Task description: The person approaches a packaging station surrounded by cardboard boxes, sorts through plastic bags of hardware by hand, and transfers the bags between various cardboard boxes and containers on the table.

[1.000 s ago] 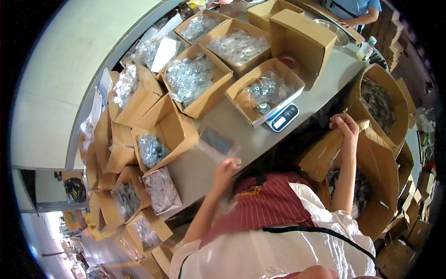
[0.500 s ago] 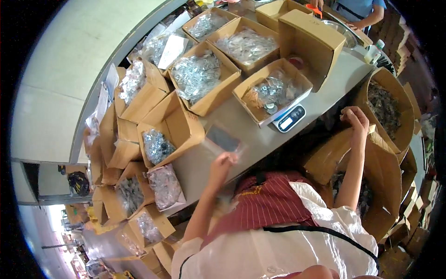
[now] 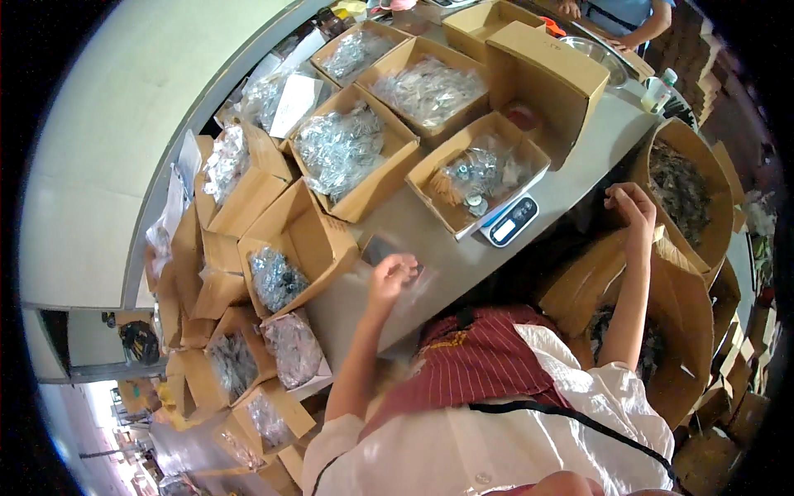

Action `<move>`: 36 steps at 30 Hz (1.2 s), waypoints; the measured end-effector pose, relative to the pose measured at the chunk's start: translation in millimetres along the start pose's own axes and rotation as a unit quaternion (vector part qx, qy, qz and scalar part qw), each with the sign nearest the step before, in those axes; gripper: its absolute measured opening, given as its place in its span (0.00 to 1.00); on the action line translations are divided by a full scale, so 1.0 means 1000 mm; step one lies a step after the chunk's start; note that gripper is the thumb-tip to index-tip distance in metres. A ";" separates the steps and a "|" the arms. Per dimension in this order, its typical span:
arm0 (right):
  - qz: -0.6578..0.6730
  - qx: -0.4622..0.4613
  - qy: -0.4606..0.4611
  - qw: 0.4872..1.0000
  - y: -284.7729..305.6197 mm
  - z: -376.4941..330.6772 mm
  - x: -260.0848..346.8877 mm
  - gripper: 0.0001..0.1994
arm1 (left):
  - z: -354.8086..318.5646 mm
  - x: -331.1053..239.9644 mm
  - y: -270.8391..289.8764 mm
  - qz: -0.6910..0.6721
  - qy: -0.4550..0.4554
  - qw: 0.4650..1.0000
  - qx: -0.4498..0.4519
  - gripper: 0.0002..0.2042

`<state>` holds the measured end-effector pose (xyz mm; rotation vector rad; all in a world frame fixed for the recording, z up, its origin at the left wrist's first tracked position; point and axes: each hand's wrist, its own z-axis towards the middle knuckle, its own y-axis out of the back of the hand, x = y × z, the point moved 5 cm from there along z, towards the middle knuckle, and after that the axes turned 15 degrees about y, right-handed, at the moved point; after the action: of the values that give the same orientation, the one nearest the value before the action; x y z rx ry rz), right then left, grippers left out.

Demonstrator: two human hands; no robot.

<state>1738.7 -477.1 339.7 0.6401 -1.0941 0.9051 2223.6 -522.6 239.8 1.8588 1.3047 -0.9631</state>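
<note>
My left hand [image 3: 392, 277] is over the table with its fingers curled in. A clear plastic bag with a dark rectangular part [image 3: 380, 249] lies under and around it, partly covered by the fingers. Whether the fingers grip the bag is hidden. Out to the right, my right hand [image 3: 633, 205] is raised beside a large round-sided carton [image 3: 718, 194]. Its fingers are bent together, and anything between them is too small to make out. Nearest my left hand stands an open carton [image 3: 331, 248] of small bagged metal parts [image 3: 276, 279].
Across the grey table [image 3: 364, 310] stand several cartons of bagged parts. A carton with mixed hardware [image 3: 481, 178] sits on a small digital scale [image 3: 510, 221]. A tall open carton [image 3: 550, 70] and a metal bowl [image 3: 608, 62] are behind. Another person's arm [image 3: 649, 25] shows far right.
My left hand has moved slightly up and over the plastic bag, covering more of it. The right hand keeps nearly the same pose. The whole view has shifted slightly.
</note>
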 end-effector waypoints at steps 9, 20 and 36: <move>-0.008 -0.035 -0.022 0.999 0.013 0.007 -0.007 0.10 | 0.037 -0.014 -0.020 -0.092 0.118 0.989 0.018 0.28; -0.110 0.302 -0.170 0.932 -0.078 0.031 -0.050 0.37 | 0.029 -0.036 -0.055 -0.168 0.148 0.974 0.033 0.22; 0.324 0.210 -0.206 0.899 -0.111 0.104 0.096 0.38 | -0.039 -0.264 0.023 -0.261 -0.117 0.950 0.123 0.22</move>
<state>1803.4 -588.3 464.6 0.8633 -1.5522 1.6663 2192.2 -619.1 487.7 1.5267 1.6182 -1.6332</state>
